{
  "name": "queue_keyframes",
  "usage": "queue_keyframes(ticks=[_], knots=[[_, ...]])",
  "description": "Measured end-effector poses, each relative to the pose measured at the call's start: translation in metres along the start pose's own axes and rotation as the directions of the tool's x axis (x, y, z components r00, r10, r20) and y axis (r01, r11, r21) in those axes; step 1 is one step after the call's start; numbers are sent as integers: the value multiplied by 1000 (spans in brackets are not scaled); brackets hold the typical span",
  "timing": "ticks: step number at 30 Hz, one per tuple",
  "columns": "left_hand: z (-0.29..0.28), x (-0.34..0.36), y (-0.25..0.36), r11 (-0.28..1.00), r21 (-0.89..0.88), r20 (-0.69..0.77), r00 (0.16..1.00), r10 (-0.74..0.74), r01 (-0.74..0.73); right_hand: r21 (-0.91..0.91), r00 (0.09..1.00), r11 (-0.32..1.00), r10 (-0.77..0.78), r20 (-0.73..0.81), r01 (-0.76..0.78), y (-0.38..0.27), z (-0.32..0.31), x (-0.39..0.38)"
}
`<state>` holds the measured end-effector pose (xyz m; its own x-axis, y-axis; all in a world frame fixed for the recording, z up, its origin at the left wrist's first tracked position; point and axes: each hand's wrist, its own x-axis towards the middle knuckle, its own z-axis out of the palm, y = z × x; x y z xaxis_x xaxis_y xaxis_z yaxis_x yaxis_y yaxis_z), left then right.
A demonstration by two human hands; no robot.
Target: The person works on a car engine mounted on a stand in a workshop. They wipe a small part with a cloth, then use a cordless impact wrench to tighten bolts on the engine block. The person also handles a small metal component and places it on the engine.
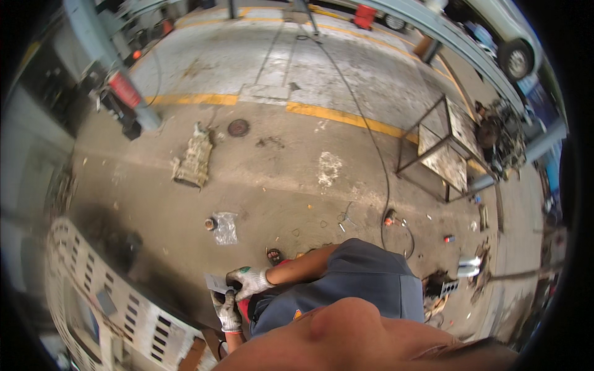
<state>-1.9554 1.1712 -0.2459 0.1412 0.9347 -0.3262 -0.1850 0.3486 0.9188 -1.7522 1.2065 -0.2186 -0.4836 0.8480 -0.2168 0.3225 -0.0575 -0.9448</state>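
Writing first: I see a green patch on the R hand glove, a small orange mark on the grey shirt and a red panel on the far-left post, all too small or blurred for me to read. Pale sheet: can't tell if it's printed.

Fingers: R hand, gloved, has its fingers bent in on the sheet's right edge, grasping it AFAICT. L hand, also gloved, sits just below w/ thumb up, fingers curled by a small dark thing; can't tell whether it grips that or the sheet's lower edge. Sheet's up off the floor, near side, left of the shirt.

Around: clear plastic bag on the floor a bit farther out, small round part at its left side. Metal casting farther left, dark disc near its far end. Pale slotted frame near left. Metal stand far right, w/ greasy engine just right of it.
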Motion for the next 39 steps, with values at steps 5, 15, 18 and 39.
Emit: queue_keyframes(ticks=[5,15,18,39], knots=[[26,107,52,995,-93,271,963,-2,28,271,976,962,67,-208,-8,21,-48,58],[14,292,96,997,56,536,842,-70,47,55,728,990,131,-673,-127,-6,-72,163],[0,319,124,987,75,580,798,-162,145,0,670,986,112,-734,-164,-36,-53,186],[-94,386,109,936,253,772,532,-349,246,46,511,945,217,-832,-325,-54,17,272]])
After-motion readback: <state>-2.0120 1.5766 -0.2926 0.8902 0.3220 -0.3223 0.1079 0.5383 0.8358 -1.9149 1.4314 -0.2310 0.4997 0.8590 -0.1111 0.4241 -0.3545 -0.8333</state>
